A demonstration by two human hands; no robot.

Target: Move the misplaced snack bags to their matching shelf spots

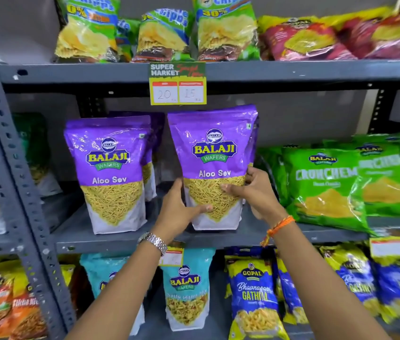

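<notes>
I hold a purple plastic Aloo Sev pouch (pixel 212 165) upright on the grey metal middle shelf (pixel 250 233), just right of a matching purple pouch (pixel 110 173). My left hand (pixel 177 209) grips its lower left edge and my right hand (pixel 255 190) its right side, fingers (pixel 230 188) pressed on the front. Green Crunchem bags (pixel 324 185) lie nearby on the right.

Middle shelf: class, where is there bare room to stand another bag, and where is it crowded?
Bare middle shelf shows left of the left Aloo Sev bag, beside the upright post. A narrow gap separates it from the held Aloo Sev bag, gripped by both hands. Rightward, green Crunchem bags crowd together.
</notes>
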